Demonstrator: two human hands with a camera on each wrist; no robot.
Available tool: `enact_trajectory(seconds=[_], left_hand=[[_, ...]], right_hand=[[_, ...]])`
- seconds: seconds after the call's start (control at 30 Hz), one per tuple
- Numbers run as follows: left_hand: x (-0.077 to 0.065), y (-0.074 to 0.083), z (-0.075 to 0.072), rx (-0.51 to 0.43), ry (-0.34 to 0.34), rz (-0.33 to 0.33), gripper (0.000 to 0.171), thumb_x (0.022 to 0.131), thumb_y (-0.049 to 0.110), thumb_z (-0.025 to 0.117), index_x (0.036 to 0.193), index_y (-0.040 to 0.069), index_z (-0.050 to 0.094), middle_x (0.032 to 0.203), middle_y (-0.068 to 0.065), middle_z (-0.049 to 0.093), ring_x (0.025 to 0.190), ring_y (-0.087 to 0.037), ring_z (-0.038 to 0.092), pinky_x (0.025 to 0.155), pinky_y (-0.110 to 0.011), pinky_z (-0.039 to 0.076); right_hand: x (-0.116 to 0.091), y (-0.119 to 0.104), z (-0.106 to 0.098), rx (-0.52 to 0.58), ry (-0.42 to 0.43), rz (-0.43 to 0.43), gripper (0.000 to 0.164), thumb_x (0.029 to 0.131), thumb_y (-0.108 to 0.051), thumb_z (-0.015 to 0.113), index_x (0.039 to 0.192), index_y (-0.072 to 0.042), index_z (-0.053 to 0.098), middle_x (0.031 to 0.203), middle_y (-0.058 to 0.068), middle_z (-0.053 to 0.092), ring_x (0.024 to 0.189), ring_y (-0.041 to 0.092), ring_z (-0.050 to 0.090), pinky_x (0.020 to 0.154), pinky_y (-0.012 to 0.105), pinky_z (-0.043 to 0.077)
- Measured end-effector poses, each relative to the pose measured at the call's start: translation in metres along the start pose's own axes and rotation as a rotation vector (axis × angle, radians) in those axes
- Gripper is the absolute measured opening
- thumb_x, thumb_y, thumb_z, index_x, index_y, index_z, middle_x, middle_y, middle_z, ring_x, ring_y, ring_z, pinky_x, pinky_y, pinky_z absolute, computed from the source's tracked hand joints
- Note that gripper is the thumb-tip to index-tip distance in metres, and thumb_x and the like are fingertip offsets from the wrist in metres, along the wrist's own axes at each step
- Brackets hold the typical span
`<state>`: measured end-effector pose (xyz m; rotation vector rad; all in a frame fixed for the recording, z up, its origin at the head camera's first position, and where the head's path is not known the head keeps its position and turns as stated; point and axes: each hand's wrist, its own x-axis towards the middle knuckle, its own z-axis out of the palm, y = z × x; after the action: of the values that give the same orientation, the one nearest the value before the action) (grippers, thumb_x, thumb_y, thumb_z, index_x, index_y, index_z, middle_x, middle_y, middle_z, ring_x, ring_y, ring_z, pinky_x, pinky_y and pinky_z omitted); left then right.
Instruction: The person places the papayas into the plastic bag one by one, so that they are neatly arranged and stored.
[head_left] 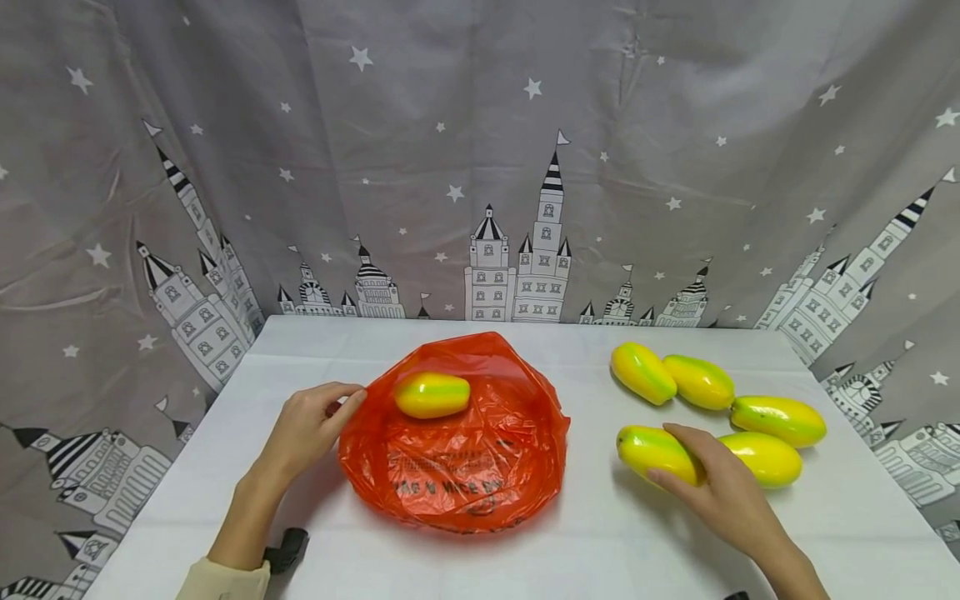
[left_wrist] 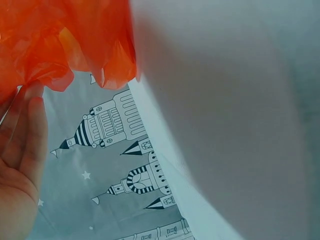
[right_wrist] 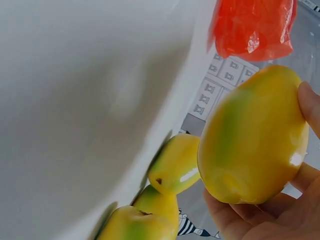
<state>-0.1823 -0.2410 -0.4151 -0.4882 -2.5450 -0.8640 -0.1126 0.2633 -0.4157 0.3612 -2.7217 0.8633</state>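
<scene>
On the white table (head_left: 588, 537), a red plastic bag (head_left: 480, 462) lies open-mouthed with one yellow-green fruit (head_left: 432, 396) inside, towards eleven o'clock. The left hand (head_left: 303, 429) pinches the bag's rim at ten o'clock between thumb and fingers. At the bag's three o'clock, the right hand (head_left: 723, 493) holds another fruit (head_left: 652, 454), fingers and thumb curved around its sides. Four loose fruits (head_left: 699, 382) lie near the held one, from its twelve round to three o'clock. A grey castle-print curtain (head_left: 420, 179) hangs beyond the table.
</scene>
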Motion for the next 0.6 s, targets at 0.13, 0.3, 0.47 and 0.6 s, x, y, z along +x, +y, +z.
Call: enact_trajectory(seconds=[0.13,0.3,0.47,0.6], left_hand=[[0.0003,-0.0005,0.0004,0.002,0.005,0.009,0.014,0.093,0.01,0.068,0.101,0.001,0.075,0.094,-0.011,0.073,0.074,-0.021,0.067,0.066,-0.039,0.058],[-0.0001,-0.0009,0.0009,0.001,0.0,0.002,0.014,0.093,0.01,0.068,0.101,0.002,0.075,0.094,-0.011,0.073,0.074,-0.021,0.067,0.066,-0.039,0.058],[-0.0003,-0.0008,0.0009,0.001,-0.011,-0.008,0.015,0.094,0.011,0.067,0.102,0.001,0.075,0.095,-0.011,0.073,0.075,-0.022,0.068,0.067,-0.041,0.058],[0.0002,-0.0004,0.0003,0.004,-0.007,0.002,0.014,0.093,0.011,0.068,0.101,0.001,0.075,0.094,-0.011,0.073,0.073,-0.021,0.067,0.066,-0.039,0.058]], right_hand=[[-0.0006,-0.0034,0.0002,-0.004,0.012,-0.01,0.057,0.085,-0.031,0.079,0.131,-0.004,0.059,0.127,0.017,0.061,0.114,0.035,0.057,0.093,0.055,0.042],[-0.0024,-0.006,0.0029,-0.007,0.029,-0.011,0.056,0.085,-0.032,0.079,0.132,-0.008,0.06,0.126,0.013,0.063,0.112,0.031,0.059,0.092,0.043,0.042],[-0.003,-0.008,0.0072,0.0,0.048,-0.011,0.055,0.084,-0.032,0.08,0.131,-0.009,0.061,0.123,0.01,0.066,0.107,0.027,0.062,0.089,0.025,0.042],[-0.0029,-0.0103,0.0096,0.004,0.053,-0.015,0.054,0.084,-0.032,0.08,0.13,-0.011,0.062,0.122,0.008,0.066,0.104,0.023,0.062,0.087,0.021,0.042]])
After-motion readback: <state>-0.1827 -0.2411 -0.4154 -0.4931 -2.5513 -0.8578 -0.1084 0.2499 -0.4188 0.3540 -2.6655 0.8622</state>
